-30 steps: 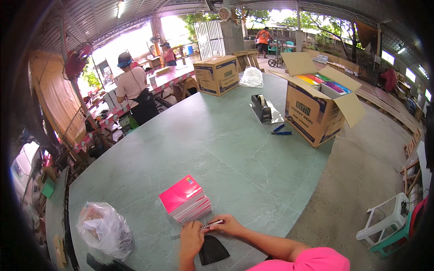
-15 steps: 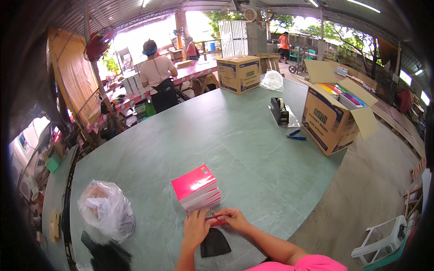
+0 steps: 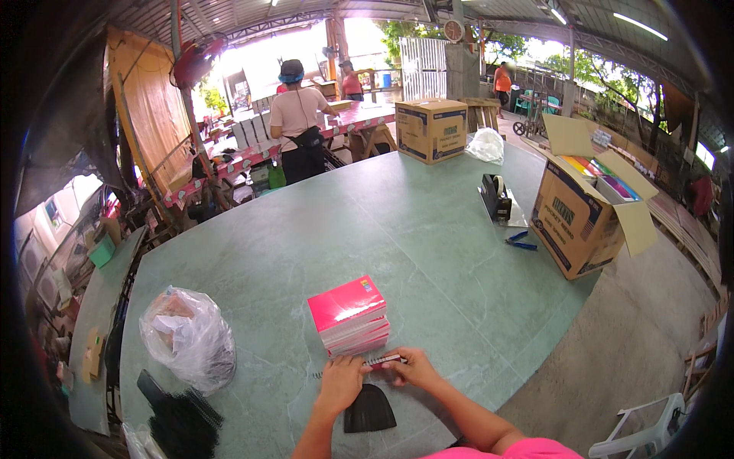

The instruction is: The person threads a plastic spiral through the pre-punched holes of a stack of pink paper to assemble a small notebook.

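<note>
Both hands meet at the near edge of the green table [image 3: 428, 229]. My left hand [image 3: 342, 380] and my right hand [image 3: 414, 368] pinch a thin red spiral-bound notebook [image 3: 384, 359] between them, just in front of a stack of pink-red notebooks [image 3: 350, 314]. A dark flat fan-shaped piece [image 3: 369, 410] lies under my wrists on the table.
A clear plastic bag [image 3: 188, 336] and a black bag [image 3: 180, 418] lie at the left. An open cardboard box [image 3: 585, 210] with colourful covers stands right, a tape dispenser [image 3: 495, 197] and blue tool [image 3: 521, 241] beside it. A closed box [image 3: 432, 128] is far back. A person [image 3: 300, 122] works at another bench.
The view has tilted and shifted, so the table sits more central. My hands stay together on the thin red notebook in front of the stack.
</note>
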Tool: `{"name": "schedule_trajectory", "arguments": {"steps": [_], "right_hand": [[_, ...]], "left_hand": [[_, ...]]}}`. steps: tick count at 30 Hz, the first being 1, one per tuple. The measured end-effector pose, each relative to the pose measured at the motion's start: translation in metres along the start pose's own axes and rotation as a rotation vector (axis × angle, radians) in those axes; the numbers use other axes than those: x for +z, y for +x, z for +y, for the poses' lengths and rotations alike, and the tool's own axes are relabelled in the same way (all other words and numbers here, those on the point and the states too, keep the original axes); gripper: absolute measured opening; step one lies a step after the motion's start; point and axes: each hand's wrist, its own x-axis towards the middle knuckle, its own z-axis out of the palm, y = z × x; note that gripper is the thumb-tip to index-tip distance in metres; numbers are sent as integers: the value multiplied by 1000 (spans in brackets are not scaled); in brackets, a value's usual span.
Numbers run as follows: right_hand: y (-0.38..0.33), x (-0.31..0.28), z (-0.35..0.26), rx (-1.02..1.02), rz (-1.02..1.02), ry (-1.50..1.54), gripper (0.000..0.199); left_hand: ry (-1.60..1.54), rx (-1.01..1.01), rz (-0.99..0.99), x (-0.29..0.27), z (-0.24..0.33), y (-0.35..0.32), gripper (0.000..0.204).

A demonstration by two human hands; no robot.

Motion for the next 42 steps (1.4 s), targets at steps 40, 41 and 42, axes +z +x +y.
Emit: {"name": "schedule_trajectory", "arguments": {"steps": [40,41,42], "right_hand": [[16,18,24,-65,-42,567,26],[15,19,22,-57,-1,559,26],[15,18,24,-46,-42,548,25]], "left_hand": [[-6,-59,69,1,-6,1,22],[-58,-88,26,-1,-3,2,22],[-102,-114,-4,-4,-3,4,21]]}}
